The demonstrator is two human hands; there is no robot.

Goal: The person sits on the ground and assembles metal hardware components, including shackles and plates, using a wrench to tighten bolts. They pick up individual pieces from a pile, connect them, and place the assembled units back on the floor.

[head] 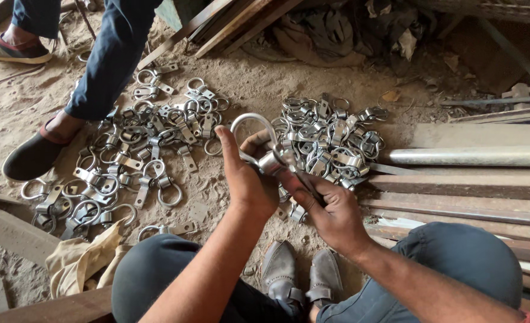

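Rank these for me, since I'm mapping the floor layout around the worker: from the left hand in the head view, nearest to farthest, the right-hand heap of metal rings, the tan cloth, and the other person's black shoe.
From the left hand:
1. Right-hand heap of metal rings, just right of it.
2. Tan cloth, lower left by the knee.
3. Other person's black shoe, far left.

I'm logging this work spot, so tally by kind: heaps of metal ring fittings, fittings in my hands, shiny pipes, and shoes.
Heaps of ring fittings: 2
Held ring fitting, gripped by left hand and right hand: 1
Shiny pipe: 1
Shoes: 4, grey pair and other person's pair
Total: 8
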